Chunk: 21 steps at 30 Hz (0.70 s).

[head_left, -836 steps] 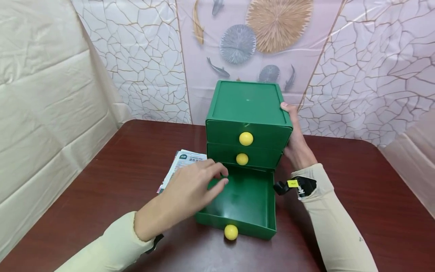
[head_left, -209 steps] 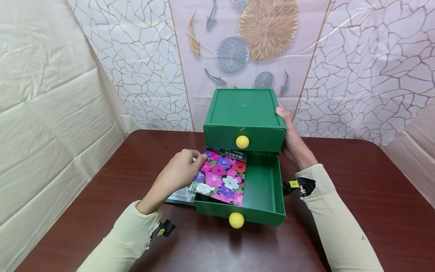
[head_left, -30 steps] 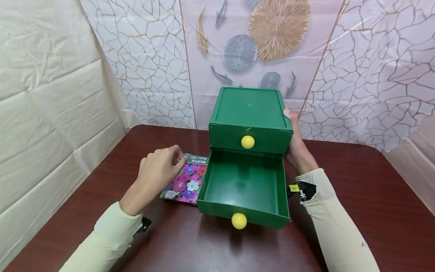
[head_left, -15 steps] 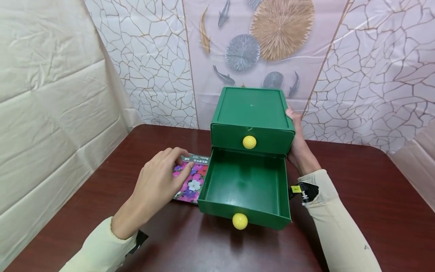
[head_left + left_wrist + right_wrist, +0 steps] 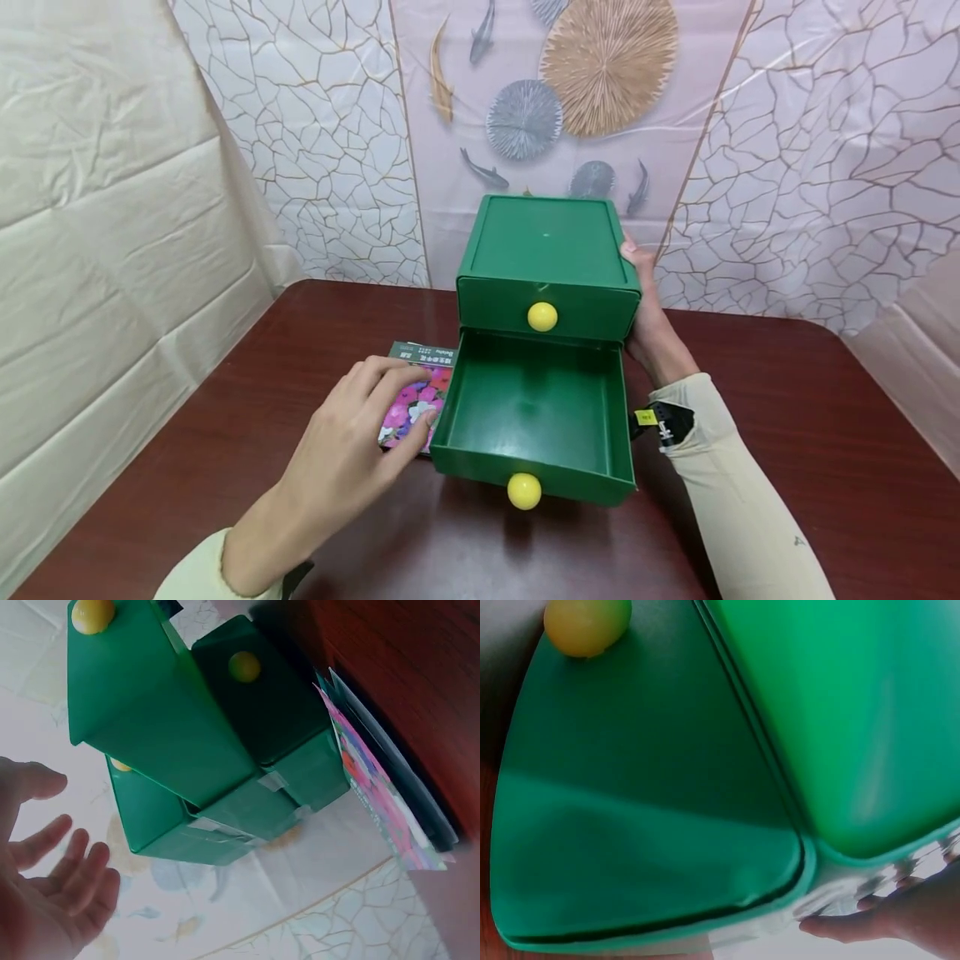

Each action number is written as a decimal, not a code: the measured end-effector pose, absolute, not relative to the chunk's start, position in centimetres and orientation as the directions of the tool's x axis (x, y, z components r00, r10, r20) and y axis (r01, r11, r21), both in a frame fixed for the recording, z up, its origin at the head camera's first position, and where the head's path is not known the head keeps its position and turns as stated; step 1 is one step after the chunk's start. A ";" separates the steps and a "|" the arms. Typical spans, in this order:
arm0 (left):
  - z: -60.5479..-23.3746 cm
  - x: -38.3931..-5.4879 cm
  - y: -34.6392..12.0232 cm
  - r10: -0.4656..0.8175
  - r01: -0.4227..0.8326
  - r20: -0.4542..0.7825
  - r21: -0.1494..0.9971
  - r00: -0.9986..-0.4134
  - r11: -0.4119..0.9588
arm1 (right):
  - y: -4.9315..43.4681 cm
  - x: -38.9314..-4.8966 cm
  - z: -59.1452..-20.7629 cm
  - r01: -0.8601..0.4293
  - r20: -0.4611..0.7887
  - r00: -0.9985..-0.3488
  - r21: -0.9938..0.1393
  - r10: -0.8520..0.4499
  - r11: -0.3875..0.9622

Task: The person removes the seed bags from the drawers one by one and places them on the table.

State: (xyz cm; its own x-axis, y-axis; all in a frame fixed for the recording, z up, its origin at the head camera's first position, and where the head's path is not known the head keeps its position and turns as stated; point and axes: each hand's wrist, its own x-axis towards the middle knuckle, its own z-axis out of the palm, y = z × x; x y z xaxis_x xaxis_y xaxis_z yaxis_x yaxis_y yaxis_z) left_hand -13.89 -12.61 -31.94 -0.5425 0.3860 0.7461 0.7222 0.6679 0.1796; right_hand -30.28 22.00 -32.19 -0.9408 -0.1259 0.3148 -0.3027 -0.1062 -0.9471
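Touching cabinet (image 5: 546, 237), right hand (image 5: 651, 307) straight-fingered; left hand (image 5: 348, 433) loose; lowest knob (image 5: 244, 667) only in wrist views.

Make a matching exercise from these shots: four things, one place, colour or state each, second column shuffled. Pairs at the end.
Things:
1. Top drawer
2. Middle drawer
3. Flower packet
4. Table

Place, colour or state:
A. Dark reddish-brown
B. Beside the cabinet, on its left in the head view
C. Closed
D. Pulled out

Pairs: 1-C, 2-D, 3-B, 4-A
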 end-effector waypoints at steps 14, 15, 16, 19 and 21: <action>-31.3 -12.7 -10.4 0.576 0.862 0.818 -0.292 0.000 0.414 | 21.5 -30.3 -32.4 -0.310 0.321 -0.944 -0.942 -0.078 -0.127; -31.3 -12.7 -10.2 0.598 0.851 0.800 -0.346 0.049 0.394 | 21.5 -30.3 -32.4 -0.307 0.318 -0.945 -0.943 -0.077 -0.126; -31.2 -12.7 -10.0 0.621 0.838 0.779 -0.393 0.086 0.378 | 21.5 -30.2 -32.4 -0.303 0.313 -0.947 -0.945 -0.077 -0.121; -31.2 -12.6 -9.4 0.687 0.783 0.710 -0.512 0.154 0.353 | 21.6 -30.2 -32.3 -0.292 0.301 -0.951 -0.949 -0.069 -0.120; -31.3 -12.5 -9.1 0.730 0.747 0.663 -0.567 0.164 0.347 | 21.7 -30.2 -32.3 -0.289 0.298 -0.953 -0.950 -0.061 -0.120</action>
